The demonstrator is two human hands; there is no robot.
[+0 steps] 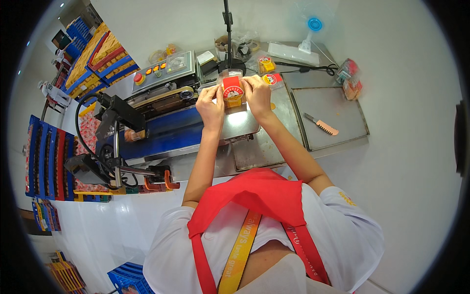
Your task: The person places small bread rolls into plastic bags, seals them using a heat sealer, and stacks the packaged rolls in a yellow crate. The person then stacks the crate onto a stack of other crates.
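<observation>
while both the left hand [209,104] and right hand [256,93] pinch the clear packet [233,91] shut, uneven tension could wrinkle its top near the sealing machine [169,93].

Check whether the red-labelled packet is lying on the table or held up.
Held up: both hands, left and right, pinch the packet above the metal plate.

Bright, even indoor light fills the scene, with only soft, faint shadows. A strong white glare spot sits on the steel plate [240,122] just below the hands. The fisheye lens bends straight edges near the rim, and black corners frame the round picture. The centre is sharp; the outer edges look slightly soft.
</observation>
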